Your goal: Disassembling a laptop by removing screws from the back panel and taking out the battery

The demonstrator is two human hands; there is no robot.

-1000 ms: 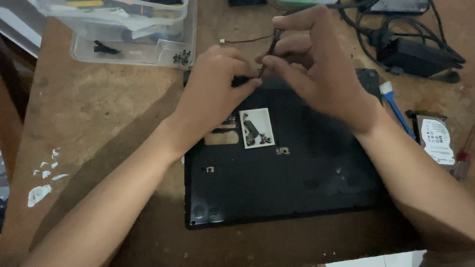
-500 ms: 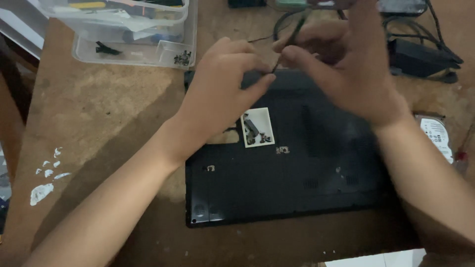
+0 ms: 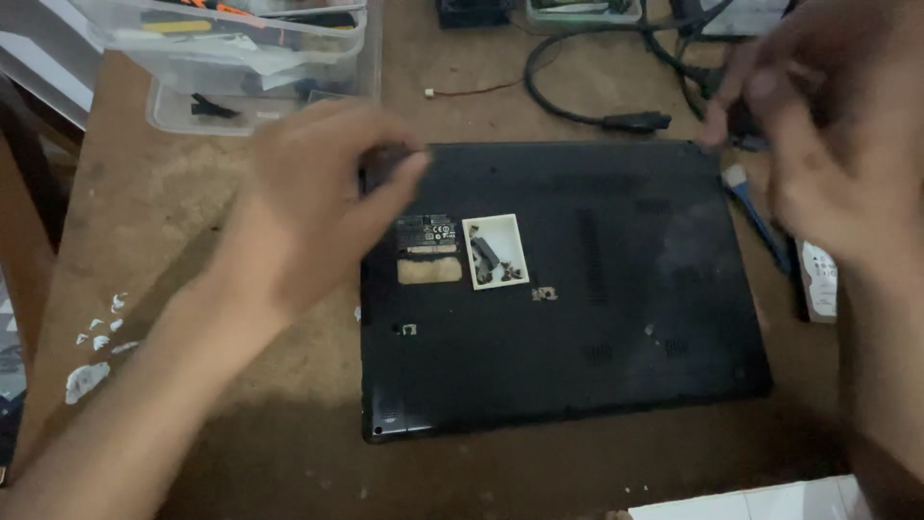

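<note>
A black laptop [image 3: 577,337] lies bottom side up on the brown wooden table [image 3: 164,202]. On it sits a small white tray [image 3: 496,252] with screws and small dark parts. My left hand [image 3: 318,193] rests at the laptop's far left corner, fingertips touching the edge, holding nothing that I can see. My right hand [image 3: 828,144] is blurred above the far right corner, one fingertip near the edge. Whether it holds something is hidden by the blur.
Clear plastic boxes [image 3: 250,58] with tools stand at the far left. A black cable [image 3: 597,116] and a thin red wire [image 3: 472,91] lie behind the laptop. A blue-handled tool [image 3: 756,207] and a hard drive [image 3: 818,279] lie to its right. White scraps [image 3: 96,337] dot the left.
Both hands were together over the laptop's far edge around a thin dark tool. They have parted: the left moved to the far left corner, the right swung to the far right corner.
</note>
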